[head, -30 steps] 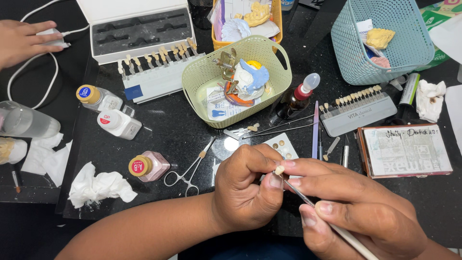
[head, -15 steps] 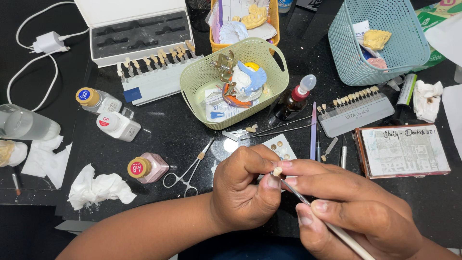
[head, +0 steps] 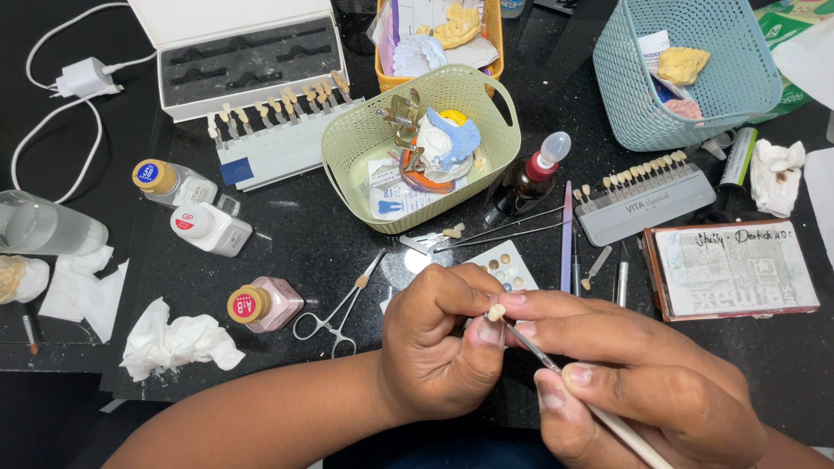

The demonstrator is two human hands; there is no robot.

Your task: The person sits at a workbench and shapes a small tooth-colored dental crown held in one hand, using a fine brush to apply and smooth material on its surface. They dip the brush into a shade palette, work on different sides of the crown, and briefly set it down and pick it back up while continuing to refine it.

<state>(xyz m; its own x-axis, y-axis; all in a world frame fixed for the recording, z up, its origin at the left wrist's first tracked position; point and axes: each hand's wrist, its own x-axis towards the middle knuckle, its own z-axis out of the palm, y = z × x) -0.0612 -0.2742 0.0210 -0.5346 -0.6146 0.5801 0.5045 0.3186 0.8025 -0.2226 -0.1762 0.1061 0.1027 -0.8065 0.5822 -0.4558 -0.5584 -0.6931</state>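
The bench (head: 347, 243) is seen steeply from above by one head-worn camera, from its near edge toward the far edge, close over both hands.

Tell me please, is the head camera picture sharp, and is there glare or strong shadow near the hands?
Head view: sharp overall, the small tooth-shaped piece between the left hand and right hand is clear; a bright glare spot on the black table beside the scissors-like clamp; shadows soft; the green basket evenly lit.
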